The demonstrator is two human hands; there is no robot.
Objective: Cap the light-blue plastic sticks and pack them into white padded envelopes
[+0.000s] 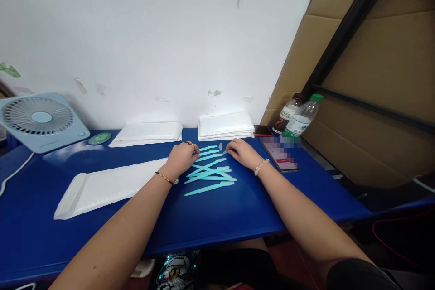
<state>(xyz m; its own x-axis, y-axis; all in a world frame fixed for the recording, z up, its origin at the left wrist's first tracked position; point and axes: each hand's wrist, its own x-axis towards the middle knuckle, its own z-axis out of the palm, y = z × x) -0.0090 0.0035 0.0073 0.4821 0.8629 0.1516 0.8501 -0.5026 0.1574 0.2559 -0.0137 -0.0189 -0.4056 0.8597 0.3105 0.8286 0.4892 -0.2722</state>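
Note:
Several slim teal plastic sticks, shaped like eyebrow razors, lie on the blue table between my hands, some of them crossed. My left hand is closed at the left ends of the upper razors, fingertips pressed together. What it pinches, if anything, is mostly hidden by the fingers. Across from it, my right hand has its fingers curled together beside a small clear plastic piece. Its fingertips meet at another pale, clear bit too small to name surely. Under my left wrist lies a white padded mailer.
Two stacks of white mailers, one left and one right, rest against the wall. A blue fan and a green disc stand left. At right are a phone, a dark phone and two bottles.

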